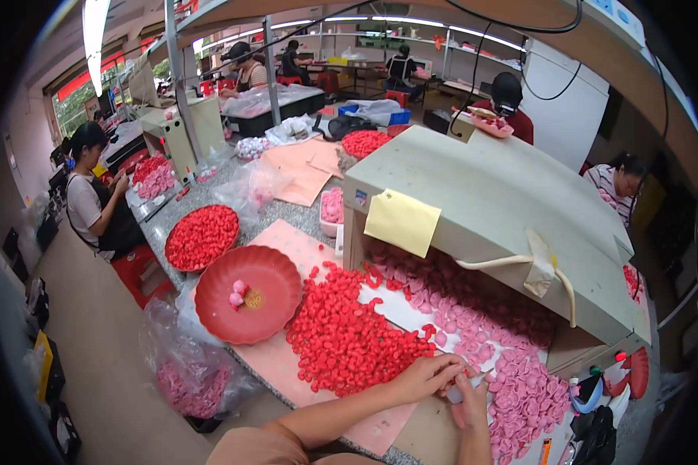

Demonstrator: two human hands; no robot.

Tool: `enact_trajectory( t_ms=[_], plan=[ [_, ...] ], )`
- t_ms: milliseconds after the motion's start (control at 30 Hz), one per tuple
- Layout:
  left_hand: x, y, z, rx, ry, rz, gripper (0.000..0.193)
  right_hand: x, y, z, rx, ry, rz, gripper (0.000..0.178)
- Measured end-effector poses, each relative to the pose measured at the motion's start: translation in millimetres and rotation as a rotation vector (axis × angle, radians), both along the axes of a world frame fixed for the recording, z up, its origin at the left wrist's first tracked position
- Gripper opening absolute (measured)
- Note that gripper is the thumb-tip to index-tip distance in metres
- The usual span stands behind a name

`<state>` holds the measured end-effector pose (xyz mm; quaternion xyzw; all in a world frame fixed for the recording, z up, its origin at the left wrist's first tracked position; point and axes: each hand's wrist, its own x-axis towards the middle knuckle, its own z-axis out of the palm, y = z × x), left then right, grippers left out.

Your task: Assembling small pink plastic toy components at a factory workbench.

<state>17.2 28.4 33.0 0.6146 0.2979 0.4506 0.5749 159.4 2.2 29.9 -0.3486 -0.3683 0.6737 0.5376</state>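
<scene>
Your left hand [425,377] and right hand [470,403] meet at the desk's [287,211] near edge, fingers pinched together on a small pale piece [456,394] between the red caps [341,333] and pink caps [520,395]. Keep your grip light; work over the piles.

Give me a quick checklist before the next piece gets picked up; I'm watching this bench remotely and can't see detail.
1. Left hand on the work, fingertips meeting the right hand at the bench edge: ok.
2. Right hand gripping a small pale piece: cannot tell what it is.
3. Red pieces piled beside the left hand: ok.
4. Pink pieces heaped beside the right hand: ok.
5. Red tray has room, only a few bits on it: ok.
6. Pieces kept sorted: not ok, red and pink mix under the grey box.
</scene>
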Motion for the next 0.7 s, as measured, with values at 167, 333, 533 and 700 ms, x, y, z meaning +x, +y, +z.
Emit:
enact_trajectory(
  t_ms=[167,333,533,700],
  plan=[
    [-1,-10,3,0.021,0.055,0.024,0.025,4,-5,-6,0.006,-0.041,-0.046,0.017],
    [2,-20,4,-0.028,0.05,0.027,0.025,5,-15,-9,0.004,-0.016,-0.049,0.012],
    [-2,-9,0,-0.25,-0.011,-0.057,0.024,1,-11,-3,-0.085,-0.024,-0.109,0.012],
    [-12,-2,11,-0.245,-0.012,-0.012,0.023,-3,5,-8,-0.072,-0.075,-0.065,0.02]
  ],
)
